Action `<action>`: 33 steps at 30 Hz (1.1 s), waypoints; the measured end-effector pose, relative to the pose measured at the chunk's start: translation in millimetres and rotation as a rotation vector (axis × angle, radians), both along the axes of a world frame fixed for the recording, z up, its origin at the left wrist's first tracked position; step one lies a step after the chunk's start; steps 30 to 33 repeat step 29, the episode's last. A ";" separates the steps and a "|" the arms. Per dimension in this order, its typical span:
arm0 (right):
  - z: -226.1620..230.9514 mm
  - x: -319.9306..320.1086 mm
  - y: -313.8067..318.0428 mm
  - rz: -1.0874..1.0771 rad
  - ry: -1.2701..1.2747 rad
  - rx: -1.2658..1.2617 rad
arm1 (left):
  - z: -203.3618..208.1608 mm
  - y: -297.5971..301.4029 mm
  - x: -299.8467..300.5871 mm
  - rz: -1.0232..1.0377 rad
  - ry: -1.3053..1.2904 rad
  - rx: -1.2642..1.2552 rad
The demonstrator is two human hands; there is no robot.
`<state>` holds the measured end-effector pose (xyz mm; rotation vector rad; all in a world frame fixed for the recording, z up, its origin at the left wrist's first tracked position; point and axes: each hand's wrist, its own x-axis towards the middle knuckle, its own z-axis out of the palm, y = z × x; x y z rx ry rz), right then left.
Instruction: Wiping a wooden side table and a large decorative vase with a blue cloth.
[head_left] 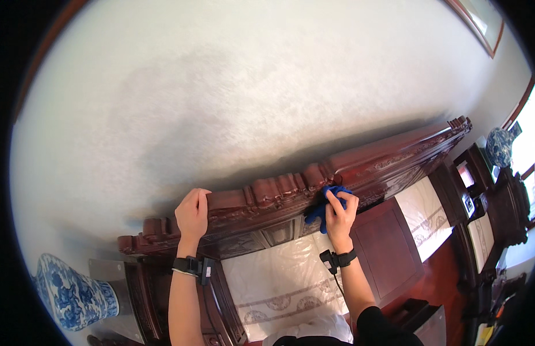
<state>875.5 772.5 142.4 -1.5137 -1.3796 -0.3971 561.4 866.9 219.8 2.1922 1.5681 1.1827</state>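
A dark red carved wooden sofa back [273, 193] runs across the middle, rising toward the right, with a scrolled top rail. My left hand [192, 214] is closed over that rail near its left end, the thumb lying along the wood. In my right hand [341, 216] a blue cloth [317, 216] is bunched between closed fingers. It lies against the front of the carved back, right of the middle, and part of it hangs below the hand. My fingers hide the rest of the cloth.
A pale wall [267, 86] stands close behind the sofa back. Below it are a plastic-covered seat cushion [279, 282] and a wooden tabletop [383, 248]. A blue-and-white vase [74, 294] stands at the left, another vase [499, 147] at the far right near dark wooden furniture [504, 207].
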 end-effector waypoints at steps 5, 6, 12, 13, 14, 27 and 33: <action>7.6 -2.6 -1.1 0.031 -0.054 -0.015 | 1.3 0.5 3.0 -0.008 0.013 0.007; 8.4 -3.1 -0.6 0.035 -0.039 -0.016 | 1.9 0.5 3.7 -0.010 0.016 0.008; 11.0 5.2 -7.3 0.126 0.450 0.093 | -0.9 -2.7 -3.3 0.014 -0.003 0.020; 20.7 10.1 -9.1 0.085 0.521 0.143 | 0.0 -2.2 -3.5 0.021 -0.006 0.024; 34.7 15.0 -9.3 0.103 0.628 0.183 | 0.6 -3.0 -3.1 0.012 0.000 0.005; 90.9 22.3 58.4 0.162 -0.360 -0.396 | 0.1 -2.1 -1.3 -0.009 0.010 0.050; 86.4 14.7 54.4 0.118 -0.323 -0.432 | 1.0 -1.5 -2.3 -0.019 0.046 0.059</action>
